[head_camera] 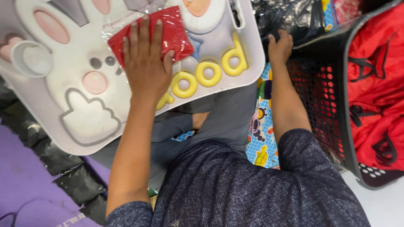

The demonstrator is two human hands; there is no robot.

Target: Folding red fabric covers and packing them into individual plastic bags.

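Flat-fingered, the left hand [145, 63] presses a red packet [168, 31] in clear plastic onto the white tray [75, 113]. Right hand [280, 46] rests beside the black basket [332, 109], fingers curled; whether it grips anything cannot be told.

Pretty even, bright indoor light is seen throughout, with glare caught on the clear plastic bag [126, 23], soft shadows only, and slight blur possibly noticed near the edges.

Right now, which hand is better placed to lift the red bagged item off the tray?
Left hand: it lies flat on the red packet on the white tray. Right hand is off at the black basket edge.
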